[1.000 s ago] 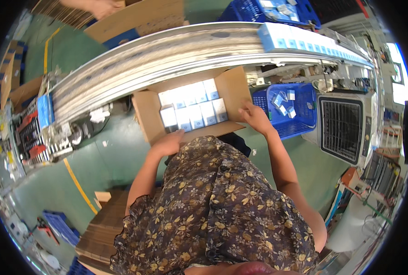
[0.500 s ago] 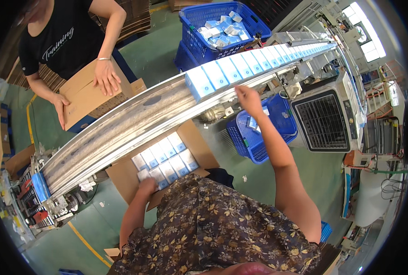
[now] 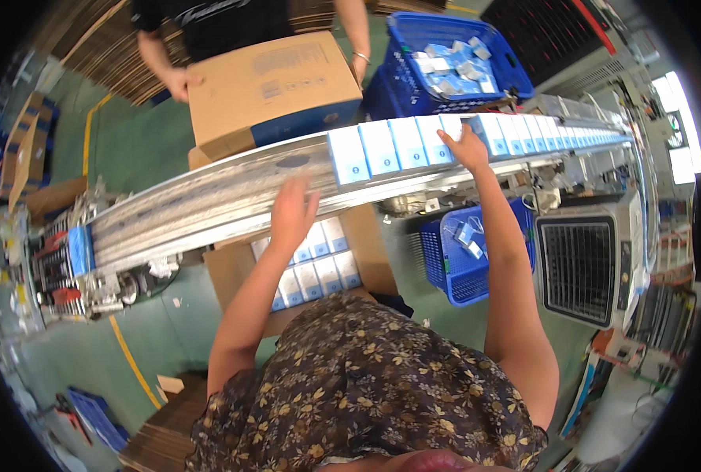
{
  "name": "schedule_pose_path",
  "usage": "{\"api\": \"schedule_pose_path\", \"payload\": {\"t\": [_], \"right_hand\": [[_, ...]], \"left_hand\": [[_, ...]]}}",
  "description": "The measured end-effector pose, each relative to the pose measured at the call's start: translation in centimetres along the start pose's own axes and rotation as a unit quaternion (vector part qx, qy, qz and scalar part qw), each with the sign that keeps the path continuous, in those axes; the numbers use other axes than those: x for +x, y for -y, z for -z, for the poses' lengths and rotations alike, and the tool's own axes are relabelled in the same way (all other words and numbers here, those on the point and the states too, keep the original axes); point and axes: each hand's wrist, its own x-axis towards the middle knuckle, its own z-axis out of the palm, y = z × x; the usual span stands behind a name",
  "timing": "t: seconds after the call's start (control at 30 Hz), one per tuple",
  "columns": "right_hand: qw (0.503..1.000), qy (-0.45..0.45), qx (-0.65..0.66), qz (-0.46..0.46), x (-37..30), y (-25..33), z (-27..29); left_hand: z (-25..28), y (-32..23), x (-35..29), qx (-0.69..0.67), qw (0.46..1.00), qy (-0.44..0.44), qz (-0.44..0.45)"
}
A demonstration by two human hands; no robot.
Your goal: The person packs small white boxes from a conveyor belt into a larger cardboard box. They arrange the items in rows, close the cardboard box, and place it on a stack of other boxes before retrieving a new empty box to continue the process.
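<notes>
A row of white-and-blue small boxes [image 3: 398, 147] stands side by side on the conveyor [image 3: 232, 189]. My right hand [image 3: 467, 149] is at a gap in this row, thumb and fingers apart, against the last box of the left-hand group. My left hand [image 3: 291, 212], slightly blurred, hovers over the conveyor's near edge, left of the row, fingers spread and holding nothing. Below it, an open brown carton [image 3: 372, 256] holds two rows of similar small boxes [image 3: 327, 271]. My left forearm hides part of the carton.
Across the conveyor, a person handles a large closed carton [image 3: 271, 90]. A blue basket [image 3: 413, 71] of loose boxes stands at the back, and another blue basket [image 3: 453, 291] sits right of my carton. A cooler-like grilled machine [image 3: 582, 267] stands at the right.
My left hand has left the boxes in the carton and risen to the conveyor. My right hand has reached the row, where a gap now shows. The other person's carton has moved and turned.
</notes>
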Motion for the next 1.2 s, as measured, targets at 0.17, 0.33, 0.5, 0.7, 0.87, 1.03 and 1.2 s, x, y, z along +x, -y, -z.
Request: {"api": "schedule_pose_path", "payload": {"t": [0.17,0.33,0.5,0.7,0.87,1.03,1.2], "right_hand": [[0.993,0.048,0.095,0.047,-5.7,12.6,-4.4],[0.961,-0.061,0.242,0.121,-12.3,18.9,-1.7],[0.913,-0.223,0.283,0.19,-23.6,19.2,2.7],[0.973,-0.064,0.131,0.181,-34.1,15.2,-9.8],[0.881,0.352,-0.07,0.309,-32.5,12.4,-14.2],[0.912,0.255,-0.109,0.302,-30.3,14.7,-21.9],[0.878,0.386,-0.14,0.247,-23.6,15.1,-30.1]], "left_hand": [[2.0,3.4,5.1,0.056,0.954,0.039,0.291],[9.6,4.4,0.1,-0.016,0.968,-0.113,0.225],[18.8,-2.6,-8.3,0.018,0.96,-0.277,0.046],[13.7,2.3,-21.2,0.127,0.977,-0.161,0.053],[6.7,8.4,-26.5,0.136,0.892,0.401,0.158],[3.7,10.1,-23.9,0.204,0.889,0.373,0.169],[-1.7,19.3,-20.8,0.17,0.834,0.465,0.244]]}}
